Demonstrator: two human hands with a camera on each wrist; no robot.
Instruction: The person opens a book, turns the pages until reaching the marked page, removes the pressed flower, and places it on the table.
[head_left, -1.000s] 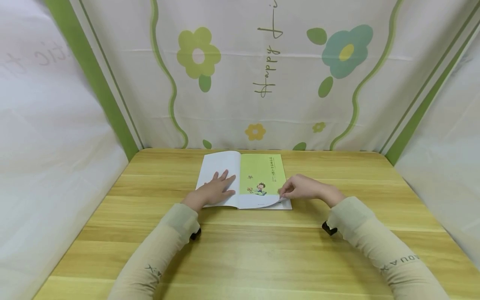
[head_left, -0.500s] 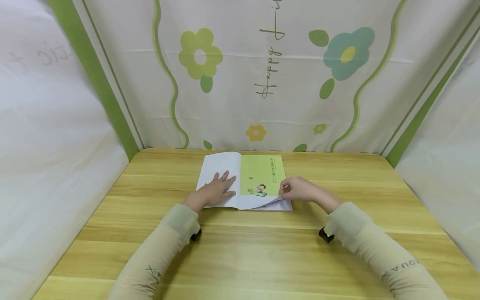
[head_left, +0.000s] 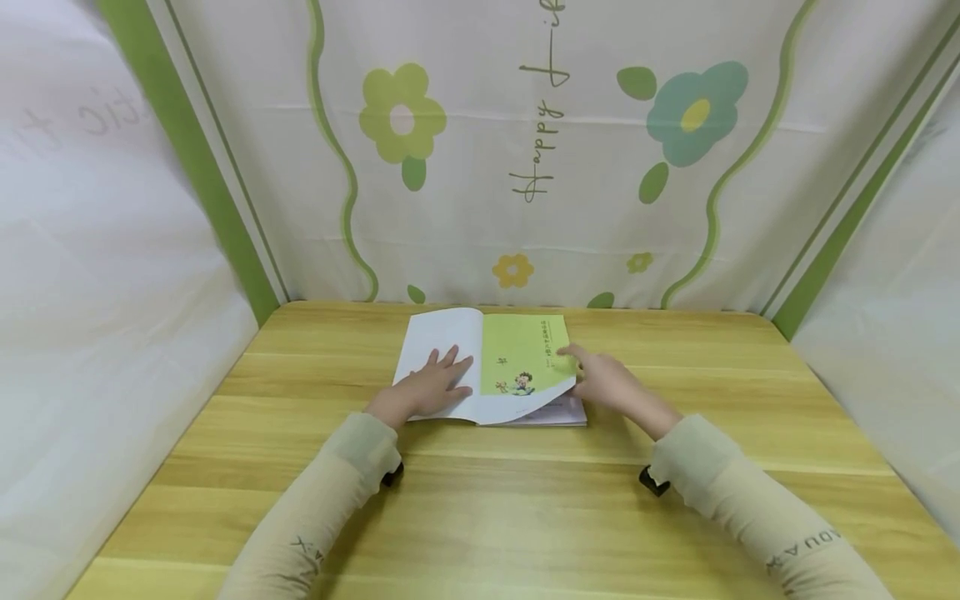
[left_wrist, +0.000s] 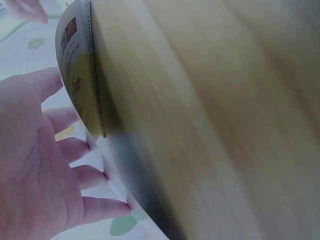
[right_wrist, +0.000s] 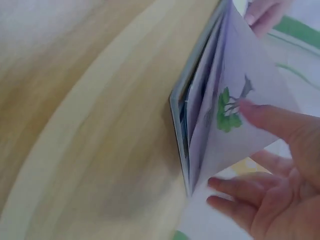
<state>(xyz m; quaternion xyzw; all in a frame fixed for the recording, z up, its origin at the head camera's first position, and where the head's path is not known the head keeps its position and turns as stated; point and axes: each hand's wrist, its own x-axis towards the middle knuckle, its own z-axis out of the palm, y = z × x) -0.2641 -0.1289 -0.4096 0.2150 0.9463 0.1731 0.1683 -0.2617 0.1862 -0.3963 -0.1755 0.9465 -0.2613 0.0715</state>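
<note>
An open book lies near the table's far edge, its left page [head_left: 435, 332] plain white and its right page [head_left: 521, 342] green with a cartoon child and a white lower band. My left hand [head_left: 429, 388] rests on the left page, fingers spread. The right hand [head_left: 611, 385] holds the right page's outer edge, index finger over the top and thumb beneath. That page's near corner curls upward, baring the pale page [head_left: 558, 412] below. In the right wrist view, the thumb touches the lifted page's underside [right_wrist: 262, 82], which carries a green plant drawing.
A wooden table [head_left: 480, 508] reaches toward me. Behind it hangs a white cloth [head_left: 465, 200] with printed flowers, and pale cloth walls stand at both sides. A dark wrist device [head_left: 654, 481] sits below the right cuff.
My right hand has shifted its fingers, the index finger now stretched over the page and the thumb underneath. The near corner has risen further. The left hand stays put.
</note>
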